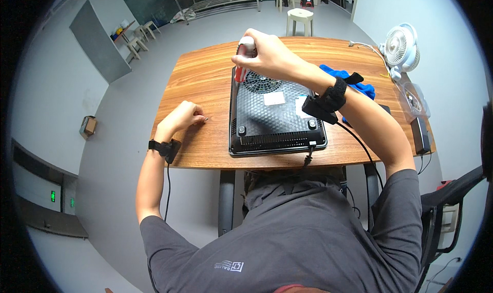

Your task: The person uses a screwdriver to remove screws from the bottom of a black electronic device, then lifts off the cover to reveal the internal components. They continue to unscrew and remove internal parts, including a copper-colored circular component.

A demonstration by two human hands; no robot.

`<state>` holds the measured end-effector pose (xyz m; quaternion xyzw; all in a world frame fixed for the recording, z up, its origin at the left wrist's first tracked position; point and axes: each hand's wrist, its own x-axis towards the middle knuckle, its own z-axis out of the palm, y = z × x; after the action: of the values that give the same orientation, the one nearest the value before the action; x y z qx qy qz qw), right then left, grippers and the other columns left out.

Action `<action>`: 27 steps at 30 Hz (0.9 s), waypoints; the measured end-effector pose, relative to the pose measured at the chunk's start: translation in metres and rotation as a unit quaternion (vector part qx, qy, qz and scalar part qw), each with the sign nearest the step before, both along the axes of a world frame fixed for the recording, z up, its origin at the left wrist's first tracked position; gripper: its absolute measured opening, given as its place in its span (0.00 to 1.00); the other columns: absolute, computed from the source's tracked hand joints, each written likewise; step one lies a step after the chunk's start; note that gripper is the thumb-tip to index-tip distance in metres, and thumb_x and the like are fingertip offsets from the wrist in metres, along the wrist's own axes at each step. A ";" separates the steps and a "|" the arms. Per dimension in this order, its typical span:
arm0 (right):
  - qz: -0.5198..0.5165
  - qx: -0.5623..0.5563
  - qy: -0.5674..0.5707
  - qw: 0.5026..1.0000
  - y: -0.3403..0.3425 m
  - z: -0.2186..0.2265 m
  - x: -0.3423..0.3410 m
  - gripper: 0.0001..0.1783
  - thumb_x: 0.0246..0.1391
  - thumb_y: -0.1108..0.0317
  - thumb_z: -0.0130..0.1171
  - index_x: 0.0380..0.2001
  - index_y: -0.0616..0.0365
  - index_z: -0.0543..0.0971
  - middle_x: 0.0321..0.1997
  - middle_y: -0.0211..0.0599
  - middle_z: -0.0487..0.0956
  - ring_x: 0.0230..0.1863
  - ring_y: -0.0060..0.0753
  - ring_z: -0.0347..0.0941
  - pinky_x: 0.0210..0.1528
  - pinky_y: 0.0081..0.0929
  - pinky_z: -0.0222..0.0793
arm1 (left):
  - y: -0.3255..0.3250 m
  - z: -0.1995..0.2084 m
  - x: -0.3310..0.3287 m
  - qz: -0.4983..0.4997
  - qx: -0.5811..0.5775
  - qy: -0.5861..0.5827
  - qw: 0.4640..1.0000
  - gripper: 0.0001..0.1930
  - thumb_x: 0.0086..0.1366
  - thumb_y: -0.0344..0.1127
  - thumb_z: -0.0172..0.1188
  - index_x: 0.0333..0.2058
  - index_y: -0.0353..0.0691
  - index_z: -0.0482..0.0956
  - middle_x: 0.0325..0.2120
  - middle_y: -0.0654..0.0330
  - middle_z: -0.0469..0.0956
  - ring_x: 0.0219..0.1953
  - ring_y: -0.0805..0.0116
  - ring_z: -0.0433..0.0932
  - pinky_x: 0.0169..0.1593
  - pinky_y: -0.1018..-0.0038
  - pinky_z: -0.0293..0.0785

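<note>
An upturned black induction cooker (280,115) lies on the wooden table in front of me, its fan grille (262,82) at the far end and its feet facing up. My right hand (262,51) is wrapped round a red-and-white screwdriver (241,73), held upright over the cooker's far left corner. The screwdriver's tip is too small to make out. To the left of the cooker, my left hand (182,117) rests at the tabletop with its fingers pinched together. A tiny shiny piece (206,119) shows at its fingertips, too small to name.
A blue cloth or glove (359,85) lies right of the cooker. Along the table's (205,72) right side stand a white fan (401,46), a clear plastic container (414,101) and a black box-shaped adapter (420,135). The cooker's black cord (308,159) comes off its near edge.
</note>
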<state>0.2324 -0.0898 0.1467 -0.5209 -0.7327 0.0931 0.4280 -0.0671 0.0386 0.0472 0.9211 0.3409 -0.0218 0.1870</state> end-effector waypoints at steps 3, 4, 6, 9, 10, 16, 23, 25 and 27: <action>-0.009 -0.009 -0.004 1.000 -0.002 -0.001 0.004 0.22 0.59 0.54 0.68 0.40 0.64 0.76 0.33 0.44 0.83 0.36 0.31 0.81 0.38 0.30 0.77 | 0.008 -0.014 -0.006 -0.016 0.019 -0.012 1.000 0.11 0.65 0.37 0.67 0.36 0.32 0.86 0.27 0.50 0.85 0.28 0.62 0.84 0.37 0.69 0.79; -0.015 -0.015 -0.007 1.000 -0.003 -0.001 0.005 0.22 0.59 0.54 0.68 0.40 0.64 0.76 0.33 0.43 0.83 0.36 0.31 0.81 0.38 0.30 0.77 | 0.007 -0.014 -0.006 -0.006 0.015 -0.017 1.000 0.12 0.64 0.37 0.68 0.36 0.32 0.86 0.27 0.50 0.85 0.28 0.62 0.84 0.38 0.68 0.79; -0.017 -0.016 -0.005 1.000 -0.004 0.000 0.011 0.22 0.60 0.54 0.67 0.40 0.64 0.76 0.33 0.42 0.82 0.36 0.31 0.81 0.38 0.30 0.77 | 0.005 -0.014 -0.006 0.015 0.007 -0.027 1.000 0.12 0.64 0.37 0.68 0.36 0.32 0.86 0.28 0.49 0.85 0.29 0.61 0.84 0.38 0.68 0.79; -0.023 0.002 -0.007 1.000 -0.007 0.000 0.020 0.21 0.61 0.54 0.66 0.41 0.63 0.75 0.33 0.40 0.82 0.33 0.28 0.81 0.33 0.27 0.77 | 0.008 -0.016 -0.008 0.006 0.012 -0.034 0.999 0.12 0.63 0.37 0.69 0.36 0.32 0.86 0.29 0.48 0.86 0.30 0.61 0.84 0.39 0.68 0.80; -0.027 0.003 -0.005 1.000 -0.007 0.000 0.025 0.21 0.61 0.54 0.66 0.41 0.63 0.75 0.33 0.40 0.82 0.32 0.27 0.81 0.32 0.26 0.77 | 0.007 -0.015 -0.007 0.004 0.013 -0.034 0.999 0.12 0.64 0.37 0.68 0.36 0.32 0.86 0.29 0.48 0.86 0.30 0.61 0.85 0.39 0.68 0.80; -0.039 -0.003 0.028 0.999 -0.009 0.007 0.066 0.20 0.62 0.54 0.65 0.39 0.61 0.75 0.28 0.34 0.81 0.25 0.20 0.79 0.23 0.19 0.76 | -0.003 0.002 -0.006 0.032 -0.007 -0.043 0.999 0.13 0.68 0.38 0.63 0.37 0.30 0.85 0.30 0.45 0.85 0.30 0.56 0.85 0.39 0.66 0.79; -0.119 0.037 -0.034 0.992 -0.019 0.034 0.136 0.22 0.64 0.48 0.62 0.38 0.59 0.75 0.25 0.31 0.80 0.24 0.15 0.75 0.22 0.16 0.71 | 0.005 0.012 -0.001 0.013 0.068 -0.084 0.994 0.13 0.70 0.37 0.60 0.42 0.31 0.82 0.35 0.46 0.84 0.36 0.53 0.83 0.43 0.63 0.79; -0.164 0.070 -0.061 0.982 -0.011 0.029 0.151 0.23 0.64 0.47 0.62 0.38 0.59 0.76 0.24 0.32 0.79 0.23 0.16 0.75 0.22 0.18 0.71 | 0.002 0.017 0.016 -0.022 0.053 -0.153 0.987 0.14 0.70 0.37 0.61 0.46 0.32 0.81 0.39 0.48 0.83 0.39 0.54 0.83 0.45 0.64 0.79; -0.196 0.035 -0.085 0.976 -0.008 0.032 0.169 0.26 0.62 0.43 0.63 0.40 0.59 0.77 0.28 0.38 0.83 0.27 0.26 0.82 0.27 0.26 0.78 | -0.010 0.031 0.049 -0.076 0.046 -0.125 0.988 0.19 0.69 0.41 0.63 0.54 0.39 0.78 0.52 0.49 0.78 0.51 0.54 0.79 0.56 0.62 0.76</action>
<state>0.4018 -0.0981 0.1788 -0.6452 -0.6527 -0.0635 0.3920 -0.0179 0.0283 0.0782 0.9473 0.2448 0.0958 0.1831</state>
